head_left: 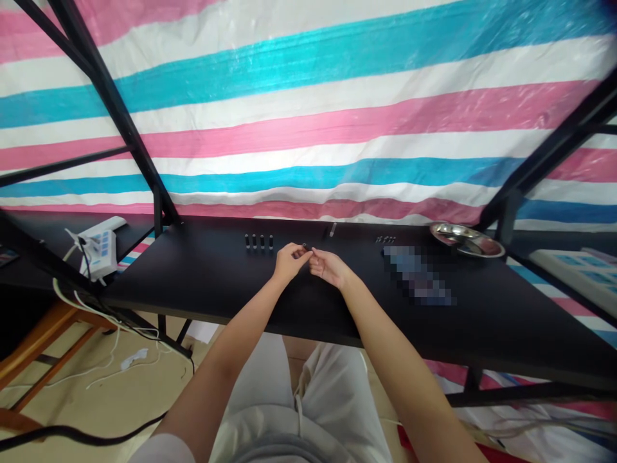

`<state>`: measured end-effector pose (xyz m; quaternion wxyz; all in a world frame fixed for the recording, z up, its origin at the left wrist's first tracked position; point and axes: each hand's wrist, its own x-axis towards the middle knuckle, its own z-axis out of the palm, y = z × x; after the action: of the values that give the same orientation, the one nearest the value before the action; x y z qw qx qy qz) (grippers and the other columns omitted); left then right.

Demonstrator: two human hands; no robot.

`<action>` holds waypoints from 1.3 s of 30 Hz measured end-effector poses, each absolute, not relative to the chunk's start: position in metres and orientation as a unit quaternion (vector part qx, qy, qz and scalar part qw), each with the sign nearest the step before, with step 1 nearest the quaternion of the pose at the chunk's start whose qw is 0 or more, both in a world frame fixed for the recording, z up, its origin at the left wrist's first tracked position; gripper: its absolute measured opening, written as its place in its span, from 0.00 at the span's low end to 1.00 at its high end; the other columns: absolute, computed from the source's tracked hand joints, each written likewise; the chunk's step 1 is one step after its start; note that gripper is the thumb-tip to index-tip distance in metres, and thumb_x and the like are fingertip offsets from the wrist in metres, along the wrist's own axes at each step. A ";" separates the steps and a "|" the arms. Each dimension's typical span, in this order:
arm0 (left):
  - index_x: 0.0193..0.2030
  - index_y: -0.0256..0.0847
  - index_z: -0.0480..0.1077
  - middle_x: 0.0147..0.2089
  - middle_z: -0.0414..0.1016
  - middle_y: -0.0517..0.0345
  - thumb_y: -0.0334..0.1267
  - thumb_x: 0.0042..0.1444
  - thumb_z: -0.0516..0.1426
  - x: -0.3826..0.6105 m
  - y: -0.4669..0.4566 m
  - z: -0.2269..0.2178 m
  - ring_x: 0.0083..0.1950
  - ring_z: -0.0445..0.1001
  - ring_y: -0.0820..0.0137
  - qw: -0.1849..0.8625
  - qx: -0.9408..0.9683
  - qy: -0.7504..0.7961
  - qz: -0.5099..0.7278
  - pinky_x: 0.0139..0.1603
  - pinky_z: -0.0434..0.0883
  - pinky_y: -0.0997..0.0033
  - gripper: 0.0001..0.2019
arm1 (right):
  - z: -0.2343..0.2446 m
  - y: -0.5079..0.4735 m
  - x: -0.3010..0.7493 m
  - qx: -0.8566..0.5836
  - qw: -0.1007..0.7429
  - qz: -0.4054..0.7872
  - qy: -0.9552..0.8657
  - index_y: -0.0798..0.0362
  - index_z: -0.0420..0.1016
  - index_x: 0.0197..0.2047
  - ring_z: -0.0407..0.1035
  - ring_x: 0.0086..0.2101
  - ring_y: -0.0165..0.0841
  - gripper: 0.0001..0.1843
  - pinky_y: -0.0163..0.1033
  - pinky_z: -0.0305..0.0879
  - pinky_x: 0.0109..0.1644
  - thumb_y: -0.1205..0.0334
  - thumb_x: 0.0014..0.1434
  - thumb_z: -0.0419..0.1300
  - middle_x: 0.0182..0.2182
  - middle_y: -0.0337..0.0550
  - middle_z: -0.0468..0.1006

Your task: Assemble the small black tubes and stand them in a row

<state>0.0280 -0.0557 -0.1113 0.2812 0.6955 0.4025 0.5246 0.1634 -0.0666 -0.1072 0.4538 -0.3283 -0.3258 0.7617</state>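
Note:
My left hand (289, 262) and my right hand (328, 267) meet over the middle of the black table. Their fingers pinch a small black cylindrical piece (307, 247) between them; much of it is covered by the fingertips. To the left of my hands stands a row of several small dark cylinders (262, 242), upright and evenly spaced, with lighter lower ends. Behind my right hand lies a small clear tube (332, 229). Farther right, several tiny clear pieces (385, 239) are grouped together, too small to name.
A shiny steel dish (491, 247) sits at the table's (193, 283) back right. In front of it lies a pixelated object (419, 276). Black frame posts (110, 109) rise at both sides, before a striped sheet (308, 135). A white power strip (102, 251) is at left.

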 end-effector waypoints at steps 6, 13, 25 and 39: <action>0.28 0.37 0.72 0.24 0.67 0.62 0.41 0.47 0.59 0.026 -0.057 -0.108 0.25 0.63 0.77 0.250 0.691 0.466 0.492 0.29 0.63 0.76 0.08 | -0.106 -0.067 0.164 -0.324 0.438 0.770 -0.332 0.54 0.65 0.27 0.48 0.15 0.21 0.10 0.30 0.46 0.18 0.58 0.56 0.55 0.15 0.32 0.58; 0.40 0.42 0.74 0.31 0.76 0.53 0.42 0.53 0.54 0.005 -0.050 -0.100 0.35 0.73 0.65 0.113 0.636 0.686 0.336 0.36 0.66 0.70 0.12 | -0.105 -0.066 0.168 -0.359 0.501 0.703 -0.355 0.54 0.69 0.34 0.47 0.15 0.21 0.13 0.31 0.46 0.18 0.54 0.50 0.61 0.14 0.28 0.55; 0.40 0.40 0.74 0.38 0.76 0.46 0.42 0.56 0.51 0.000 -0.040 -0.097 0.41 0.74 0.61 0.093 0.629 0.732 0.245 0.41 0.68 0.67 0.14 | -0.108 -0.062 0.172 -0.420 0.633 0.547 -0.350 0.53 0.68 0.29 0.46 0.16 0.22 0.11 0.31 0.43 0.18 0.55 0.44 0.62 0.14 0.28 0.54; 0.39 0.38 0.74 0.40 0.75 0.42 0.43 0.55 0.53 -0.001 -0.040 -0.093 0.43 0.74 0.57 0.112 0.626 0.737 0.230 0.42 0.68 0.62 0.14 | -0.125 -0.054 0.188 -0.741 0.392 0.040 -0.544 0.49 0.71 0.46 0.54 0.54 0.47 0.17 0.57 0.52 0.53 0.61 0.53 0.50 0.52 0.52 0.64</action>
<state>-0.0006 -0.0405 -0.0933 0.1118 0.6260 0.7368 0.2298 0.1876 -0.0539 -0.1246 0.3917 -0.7406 -0.5444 0.0403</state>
